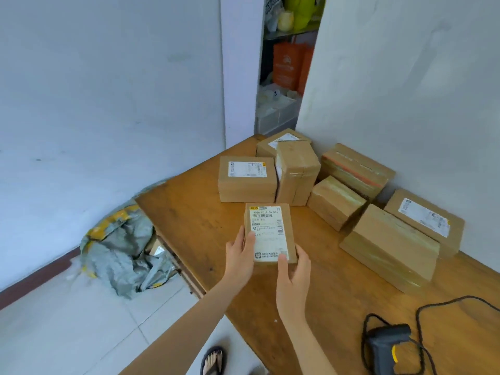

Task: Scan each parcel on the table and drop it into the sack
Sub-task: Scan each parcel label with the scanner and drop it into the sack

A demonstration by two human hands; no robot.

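Observation:
A small cardboard parcel (270,228) with a white barcode label faces up between both hands, just above the wooden table (194,212). My left hand (239,255) grips its left side, thumb on the label. My right hand (293,277) holds its near right corner. Several more taped cardboard parcels (335,201) stand at the back right of the table. The grey and yellow sack (121,255) lies slumped on the floor left of the table, its mouth towards the table edge. A dark barcode scanner (387,345) with a yellow trigger lies at the near right.
The scanner's black cable (443,307) loops across the near right of the table. White walls close in on the left and right. A gap behind the table shows shelves with an orange bag (286,66). My foot in a sandal (213,361) stands on the tiled floor.

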